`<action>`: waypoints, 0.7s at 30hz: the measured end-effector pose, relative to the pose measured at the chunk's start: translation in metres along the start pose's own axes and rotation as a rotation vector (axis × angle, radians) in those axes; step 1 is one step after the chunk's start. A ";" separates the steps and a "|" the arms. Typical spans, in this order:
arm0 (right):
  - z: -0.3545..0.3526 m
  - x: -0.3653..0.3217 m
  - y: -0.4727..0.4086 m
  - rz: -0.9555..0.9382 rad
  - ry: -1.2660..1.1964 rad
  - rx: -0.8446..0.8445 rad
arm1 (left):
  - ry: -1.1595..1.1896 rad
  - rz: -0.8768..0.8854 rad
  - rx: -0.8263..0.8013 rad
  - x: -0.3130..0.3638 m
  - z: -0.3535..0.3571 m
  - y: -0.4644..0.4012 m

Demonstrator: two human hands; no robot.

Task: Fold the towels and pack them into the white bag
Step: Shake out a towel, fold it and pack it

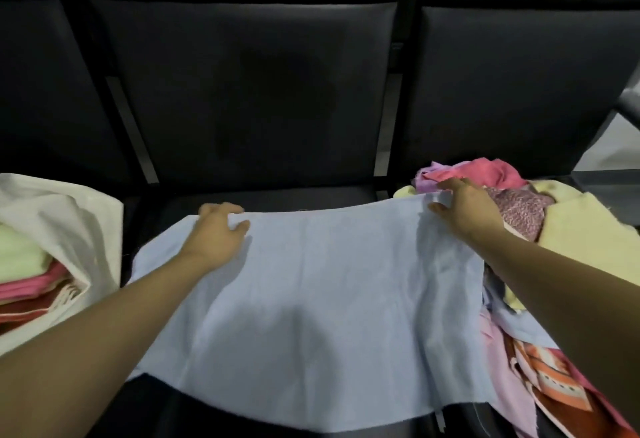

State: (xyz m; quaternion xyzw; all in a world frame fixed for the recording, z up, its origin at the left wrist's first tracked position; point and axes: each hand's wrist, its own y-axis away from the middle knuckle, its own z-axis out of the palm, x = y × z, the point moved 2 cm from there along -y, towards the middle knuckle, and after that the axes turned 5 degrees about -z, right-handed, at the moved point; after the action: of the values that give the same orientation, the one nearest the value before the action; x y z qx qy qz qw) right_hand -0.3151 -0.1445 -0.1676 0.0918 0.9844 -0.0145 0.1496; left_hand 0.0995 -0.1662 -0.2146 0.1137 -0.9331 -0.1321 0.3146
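Observation:
A light blue towel lies spread across the black middle seat. My left hand grips its far left corner, fingers curled round the edge. My right hand holds the far right corner, thumb under the cloth. The white bag stands open on the left seat with folded pale green, pink and red towels inside it. A heap of unfolded towels in pink, yellow, lilac and orange lies on the right seat, partly under the blue towel's right edge.
Black padded seat backs rise behind the towel. Metal armrest bars divide the seats. A glass table edge shows at the far right.

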 end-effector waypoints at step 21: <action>-0.011 0.064 0.023 0.030 -0.136 -0.320 | -0.063 0.108 -0.399 0.201 0.251 0.168</action>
State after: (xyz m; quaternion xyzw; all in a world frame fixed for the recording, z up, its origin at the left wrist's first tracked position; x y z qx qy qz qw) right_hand -0.3740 -0.1104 -0.1765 0.0802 0.9603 0.1382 0.2287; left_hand -0.2326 -0.0238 -0.2417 -0.0053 -0.9024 -0.3007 0.3084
